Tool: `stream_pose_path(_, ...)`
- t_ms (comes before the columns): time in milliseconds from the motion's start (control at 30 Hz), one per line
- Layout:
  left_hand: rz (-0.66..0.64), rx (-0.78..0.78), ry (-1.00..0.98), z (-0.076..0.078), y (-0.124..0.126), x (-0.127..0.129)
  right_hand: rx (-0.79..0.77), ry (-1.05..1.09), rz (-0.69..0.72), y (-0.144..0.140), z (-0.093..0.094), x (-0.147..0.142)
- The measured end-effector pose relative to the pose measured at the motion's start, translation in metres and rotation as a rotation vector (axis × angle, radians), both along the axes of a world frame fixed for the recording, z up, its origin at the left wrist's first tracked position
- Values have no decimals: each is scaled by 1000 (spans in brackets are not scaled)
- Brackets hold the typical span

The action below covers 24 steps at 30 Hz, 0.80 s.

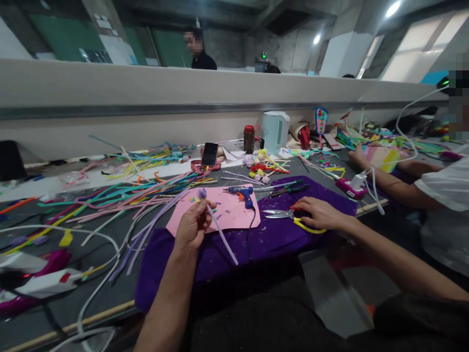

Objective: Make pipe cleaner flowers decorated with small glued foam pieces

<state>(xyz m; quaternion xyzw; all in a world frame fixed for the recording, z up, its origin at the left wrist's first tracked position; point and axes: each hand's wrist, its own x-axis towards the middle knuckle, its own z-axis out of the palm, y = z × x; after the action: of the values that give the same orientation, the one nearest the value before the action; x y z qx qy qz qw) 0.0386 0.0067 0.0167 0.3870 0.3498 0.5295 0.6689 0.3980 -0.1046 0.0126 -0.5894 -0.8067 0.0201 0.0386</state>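
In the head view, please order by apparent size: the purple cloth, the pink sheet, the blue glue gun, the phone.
1. purple cloth
2. pink sheet
3. and 4. blue glue gun and phone: they look similar, and the phone lies farther away, so I leave them unranked.

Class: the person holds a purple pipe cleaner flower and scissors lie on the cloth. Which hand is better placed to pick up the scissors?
The right hand, probably: it already rests on the yellow-handled scissors. The left hand is busy pinching the purple pipe cleaner.

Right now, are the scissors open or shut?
Shut, it seems: the scissors blades lie together as one point on the purple cloth, right hand on their yellow handles.
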Motion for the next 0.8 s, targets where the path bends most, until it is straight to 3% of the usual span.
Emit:
stream_pose_path(300, 11, -20, 40, 2, 0, 0, -69, -134, -42, 3, 3, -7)
stream_pose_path(800, 12, -5, 24, 1, 1, -2, -65, -39, -4, 5, 29, 9)
